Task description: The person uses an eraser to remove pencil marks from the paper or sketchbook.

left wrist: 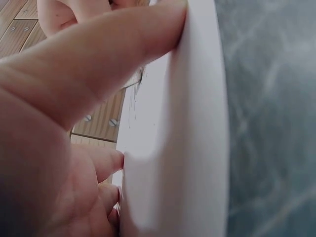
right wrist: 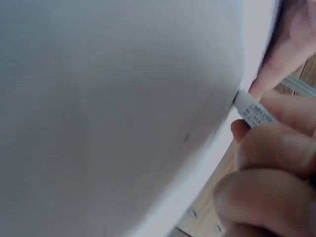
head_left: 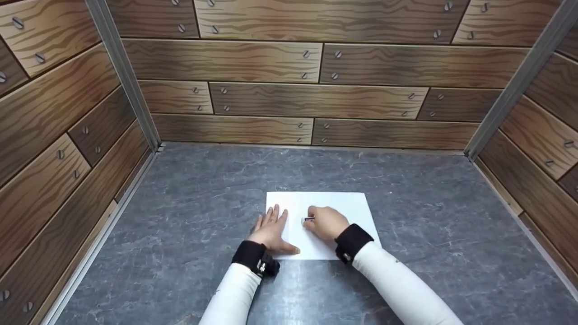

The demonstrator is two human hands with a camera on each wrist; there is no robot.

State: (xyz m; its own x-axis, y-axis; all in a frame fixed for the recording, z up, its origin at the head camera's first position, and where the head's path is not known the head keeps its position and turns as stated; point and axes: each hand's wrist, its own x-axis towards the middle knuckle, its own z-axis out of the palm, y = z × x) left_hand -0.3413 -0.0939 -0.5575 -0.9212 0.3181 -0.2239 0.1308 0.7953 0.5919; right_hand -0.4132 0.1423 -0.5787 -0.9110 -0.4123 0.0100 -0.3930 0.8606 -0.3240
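A white sheet of paper [head_left: 334, 201] lies flat on the grey tabletop. My left hand [head_left: 270, 232] rests on its left part with the fingers spread and the thumb near the front edge. Around the middle of the sheet, my right hand [head_left: 331, 223] pinches a small white eraser [right wrist: 253, 109] with printed text on its side. The eraser's end meets the paper in the right wrist view. Beside it a small dark speck [right wrist: 186, 138] and faint grey smudges show on the sheet. Thin dark strokes [left wrist: 136, 101] appear on the paper in the left wrist view.
Grey marbled tabletop [head_left: 203, 203] surrounds the paper. Wood-patterned panels [head_left: 271, 99] stand at the back and both sides, with metal posts [head_left: 128, 72] in the corners. Each wrist wears a black strap [head_left: 354, 241] over a white sleeve [head_left: 402, 284].
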